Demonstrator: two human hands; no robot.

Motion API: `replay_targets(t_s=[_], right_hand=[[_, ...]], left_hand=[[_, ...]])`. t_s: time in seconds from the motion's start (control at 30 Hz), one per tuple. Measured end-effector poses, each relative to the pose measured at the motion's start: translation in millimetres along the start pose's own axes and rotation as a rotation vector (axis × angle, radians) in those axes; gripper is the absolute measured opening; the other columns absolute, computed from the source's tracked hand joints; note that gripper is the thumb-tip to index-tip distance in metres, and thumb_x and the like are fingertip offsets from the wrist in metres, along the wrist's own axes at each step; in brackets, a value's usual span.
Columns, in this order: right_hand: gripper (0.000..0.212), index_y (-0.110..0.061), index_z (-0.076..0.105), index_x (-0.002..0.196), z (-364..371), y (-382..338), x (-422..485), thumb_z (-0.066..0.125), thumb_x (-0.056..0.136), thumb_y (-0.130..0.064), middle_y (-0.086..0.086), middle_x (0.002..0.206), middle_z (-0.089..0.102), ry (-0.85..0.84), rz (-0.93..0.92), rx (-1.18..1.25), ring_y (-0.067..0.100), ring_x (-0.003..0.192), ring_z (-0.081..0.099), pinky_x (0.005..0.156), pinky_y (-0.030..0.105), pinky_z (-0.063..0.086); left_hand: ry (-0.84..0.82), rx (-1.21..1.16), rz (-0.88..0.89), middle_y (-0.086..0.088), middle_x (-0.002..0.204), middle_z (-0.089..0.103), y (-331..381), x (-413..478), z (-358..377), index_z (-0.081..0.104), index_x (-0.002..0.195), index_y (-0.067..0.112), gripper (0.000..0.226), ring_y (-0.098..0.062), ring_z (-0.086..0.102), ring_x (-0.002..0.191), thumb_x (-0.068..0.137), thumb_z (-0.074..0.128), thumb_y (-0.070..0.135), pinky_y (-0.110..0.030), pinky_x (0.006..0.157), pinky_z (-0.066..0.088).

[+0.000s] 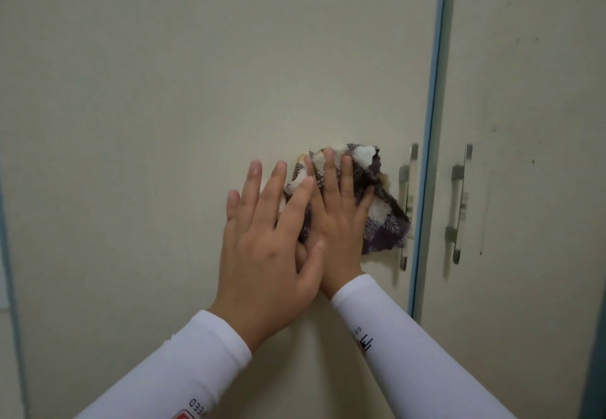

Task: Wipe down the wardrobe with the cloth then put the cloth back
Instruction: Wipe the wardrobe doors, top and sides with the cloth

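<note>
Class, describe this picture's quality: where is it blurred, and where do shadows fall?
Head view: soft, even light without glare; the handles are smeared by motion blur; the cloth and both hands stay fairly sharp; faint shadows fall beneath the sleeves.

Your cloth (pixel 377 208) is pressed flat on the wardrobe (pixel 164 90) door.

You can see the cloth is bunched up and fluffy, with purple and white squares and a bit of yellow. It sits on the right part of the big cream door, just beside the silver handle (pixel 407 205). The door is shut and has a blue edge. A second cream door with its own handle (pixel 459 203) stands next to it on the right.
</note>
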State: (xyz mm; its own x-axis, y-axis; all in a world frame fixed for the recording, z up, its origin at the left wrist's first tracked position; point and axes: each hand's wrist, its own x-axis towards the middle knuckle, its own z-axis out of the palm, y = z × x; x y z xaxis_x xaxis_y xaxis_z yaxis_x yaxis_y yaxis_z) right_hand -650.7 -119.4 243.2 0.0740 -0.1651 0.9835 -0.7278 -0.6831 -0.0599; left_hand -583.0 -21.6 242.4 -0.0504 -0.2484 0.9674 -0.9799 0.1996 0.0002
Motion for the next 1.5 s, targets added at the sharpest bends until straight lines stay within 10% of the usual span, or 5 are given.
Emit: replay_targets(t_s=[0.47, 0.73, 0.97, 1.13, 1.5], right_hand=[[0.086, -0.03, -0.004, 0.142, -32.1, 6.0, 121.3, 0.03, 0.071, -0.064, -0.004, 0.151, -0.012, 0.04, 0.397, 0.178, 0.021, 0.142, -0.015, 0.105, 0.062, -0.013], [0.057, -0.014, 0.048, 0.121, -45.0, 24.2, 157.8, 0.045, 0.064, -0.022, 0.015, 0.121, 0.058, 0.204, 0.039, 0.227, 0.026, 0.116, 0.039, 0.092, 0.043, 0.034], [0.046, -0.003, 0.062, 0.103, -100.2, 39.1, 159.7, 0.041, 0.062, -0.004, 0.014, 0.094, 0.06, 0.169, 0.086, 0.445, 0.03, 0.084, 0.057, 0.071, 0.03, 0.045], [0.038, -0.016, 0.059, 0.096, -128.5, 38.5, 144.6, 0.043, 0.063, -0.003, 0.008, 0.091, 0.061, 0.146, 0.378, 0.714, 0.011, 0.079, 0.052, 0.072, 0.008, 0.04], [0.051, -0.019, 0.056, 0.117, -149.1, 40.5, 153.0, 0.058, 0.066, -0.021, -0.001, 0.106, 0.064, 0.011, 0.422, 1.015, 0.011, 0.101, 0.061, 0.093, 0.036, 0.048]], left_hand=[[-0.051, 0.031, -0.096, -0.014, 0.138, 0.046, 29.8, 94.6, -23.7, 0.038, 0.132, 0.02, 0.06, -0.028, 0.024, 0.134, 0.075, 0.045, 0.039, -0.053, 0.104, 0.02], [0.028, -0.008, -0.099, -0.018, 0.128, 0.052, 45.1, 114.5, -27.0, 0.041, 0.124, 0.02, 0.051, -0.029, 0.033, 0.125, 0.076, 0.047, 0.036, -0.059, 0.098, 0.037], [0.118, -0.119, -0.041, -0.011, 0.114, 0.058, 55.5, 122.1, -36.1, 0.052, 0.116, 0.013, 0.041, -0.023, 0.05, 0.106, 0.079, 0.05, 0.029, -0.03, 0.094, 0.038], [0.064, -0.44, -0.256, 0.005, 0.108, 0.055, 74.6, 138.2, -41.8, 0.051, 0.124, 0.018, 0.047, -0.003, 0.054, 0.091, 0.081, 0.054, 0.036, -0.006, 0.078, 0.038], [-0.183, -1.243, -0.655, -0.005, 0.091, 0.073, 112.1, 179.2, -31.0, 0.068, 0.094, 0.016, 0.018, -0.016, 0.069, 0.086, 0.093, 0.05, 0.019, -0.024, 0.074, 0.054]])
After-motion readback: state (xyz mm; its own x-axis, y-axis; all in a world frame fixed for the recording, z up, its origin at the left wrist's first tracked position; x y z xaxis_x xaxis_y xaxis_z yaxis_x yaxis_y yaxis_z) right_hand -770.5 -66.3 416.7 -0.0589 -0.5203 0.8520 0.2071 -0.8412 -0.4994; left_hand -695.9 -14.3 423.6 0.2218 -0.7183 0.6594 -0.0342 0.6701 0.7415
